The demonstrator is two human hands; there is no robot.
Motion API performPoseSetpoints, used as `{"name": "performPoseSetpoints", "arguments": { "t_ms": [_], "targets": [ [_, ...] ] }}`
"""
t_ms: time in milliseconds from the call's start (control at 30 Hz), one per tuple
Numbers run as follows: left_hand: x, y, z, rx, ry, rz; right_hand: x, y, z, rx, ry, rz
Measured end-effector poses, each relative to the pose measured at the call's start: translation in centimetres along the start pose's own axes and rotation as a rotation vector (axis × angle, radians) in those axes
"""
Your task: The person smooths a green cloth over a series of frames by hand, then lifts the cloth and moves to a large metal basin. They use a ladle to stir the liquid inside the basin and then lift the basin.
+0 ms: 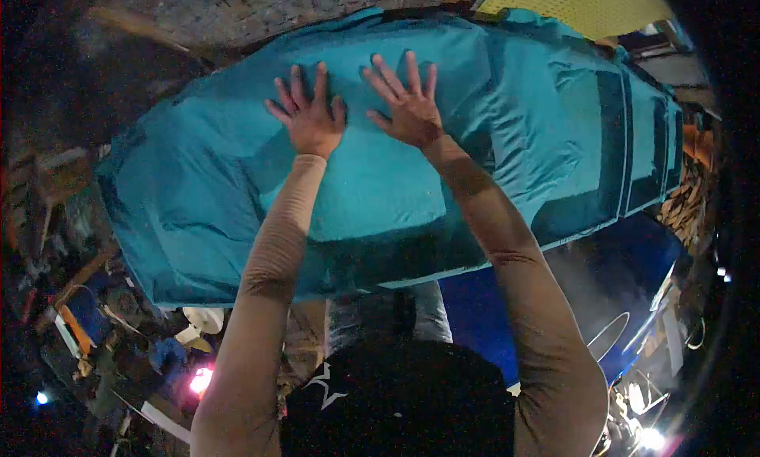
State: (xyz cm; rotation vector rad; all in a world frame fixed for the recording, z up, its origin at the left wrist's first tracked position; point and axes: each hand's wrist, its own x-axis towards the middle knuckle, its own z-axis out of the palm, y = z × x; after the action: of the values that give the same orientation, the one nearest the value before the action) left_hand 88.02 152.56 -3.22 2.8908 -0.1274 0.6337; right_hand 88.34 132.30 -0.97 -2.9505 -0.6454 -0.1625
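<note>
Two palms down: left hand [313, 131] and right hand [413, 118] rest apart on the far half of the teal cloth [372, 192], spread wide before the person. Fingers splayed, gripping nothing. My take: even pressure, stroke outward toward the creases [518, 140], avoid bunching.

black shirt [404, 401] cut off below, underside of teal cloth [380, 184] hidden, clutter [75, 330] blurred

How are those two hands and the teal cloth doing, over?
Left hand open, palm down on teal cloth. Right hand likewise, alongside. Cloth spread out, wrinkled. No obstruction visible around the hands.
</note>
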Motion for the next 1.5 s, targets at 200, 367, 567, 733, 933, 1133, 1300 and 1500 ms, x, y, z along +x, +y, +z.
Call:
{"name": "performPoseSetpoints", "arguments": {
  "t_ms": [200, 367, 567, 733, 933, 1133, 1300, 1500],
  "targets": [
    [0.3, -0.3, 1.0, -0.052, -0.310, -0.014, 0.4, 0.1, 0.8, 0.153, -0.126, 0.074],
    [1.0, -0.9, -0.7, -0.189, -0.208, -0.051, 1.2, -0.3, 0.4, 0.013, -0.087, 0.002],
    [-1.9, -10.1, -12.0, -0.546, 0.167, -0.187, 3.2, -7.8, -2.2, 0.147, -0.053, 0.037],
    [-9.4, -29.5, -12.8, -0.310, 0.159, -0.433, 9.3, -20.9, 2.3, 0.484, 0.080, -0.125],
    [-13.1, -36.1, -13.6, -0.157, -0.114, -0.226, 9.2, -23.5, 6.8, 0.205, -0.092, -0.055],
    [-13.2, -35.3, -13.9, 0.014, -0.183, -0.185, 9.7, -23.5, 6.5, 0.113, -0.137, -0.054],
    [-13.1, -36.4, -13.1, -0.029, -0.137, -0.285, 10.3, -23.3, 6.1, 0.099, -0.187, -0.046],
    [-11.3, -35.4, -13.3, -0.127, -0.170, -0.298, 10.5, -23.6, 5.6, 0.104, -0.177, -0.029]
  ]
}}
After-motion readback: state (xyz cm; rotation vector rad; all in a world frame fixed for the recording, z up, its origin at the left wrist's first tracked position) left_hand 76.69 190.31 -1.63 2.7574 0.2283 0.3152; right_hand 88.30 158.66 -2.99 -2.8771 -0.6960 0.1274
